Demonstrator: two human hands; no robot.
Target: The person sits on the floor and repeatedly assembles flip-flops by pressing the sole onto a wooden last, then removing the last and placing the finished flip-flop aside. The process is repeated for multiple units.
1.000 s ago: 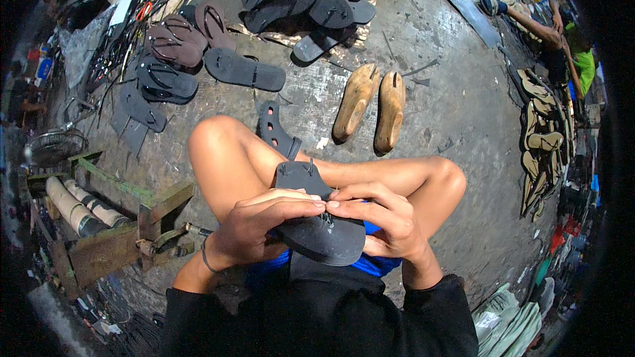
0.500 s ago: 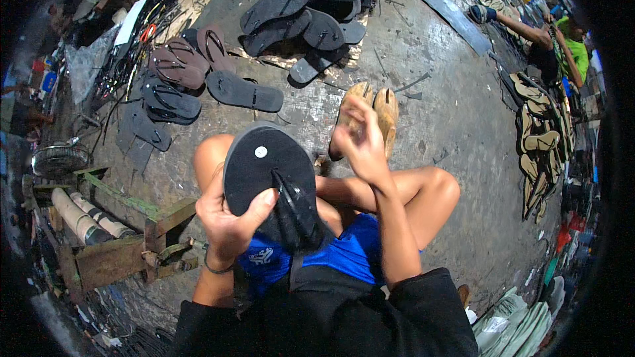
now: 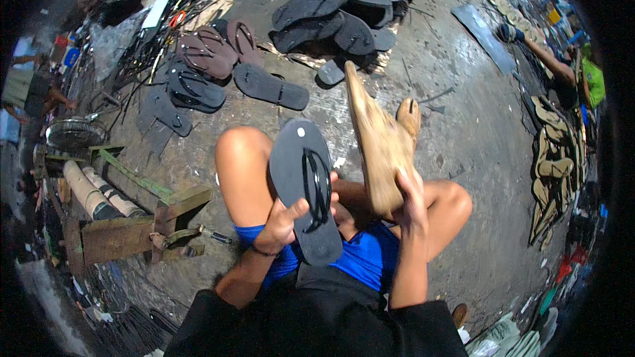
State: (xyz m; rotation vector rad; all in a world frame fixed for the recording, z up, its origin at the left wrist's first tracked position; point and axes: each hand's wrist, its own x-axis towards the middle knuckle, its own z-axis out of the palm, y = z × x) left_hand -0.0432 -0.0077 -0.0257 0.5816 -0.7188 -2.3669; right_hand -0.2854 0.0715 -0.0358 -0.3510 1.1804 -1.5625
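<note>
A black flip-flop (image 3: pixel 288 165) with glossy straps and a small white dot near its toe end is upright over my lap. My left hand (image 3: pixel 283 223) is closed around it, thumb on the top face near the strap, fingertips showing past the far edge. To its right, my right hand (image 3: pixel 411 205) grips a wooden shoe last (image 3: pixel 380 149) by its thick end, with the narrow end pointing away from me. A second wooden last (image 3: pixel 409 118) with a slot in its toe is on the floor just beyond, partly hidden by the raised one.
Black flip-flops (image 3: pixel 311 6) are piled ahead, with brown flip-flops (image 3: pixel 206 53) at left. Tan flip-flops (image 3: pixel 554 168) lie in rows at right. A wooden frame (image 3: pixel 114 241) and a fan (image 3: pixel 76 132) stand at left. Another person in a green shirt (image 3: pixel 593 76) sits far right.
My right hand, empty before, has picked up one wooden last from the floor and brought it nearer. The flip-flop in my left hand has turned, its straps now showing in full.
</note>
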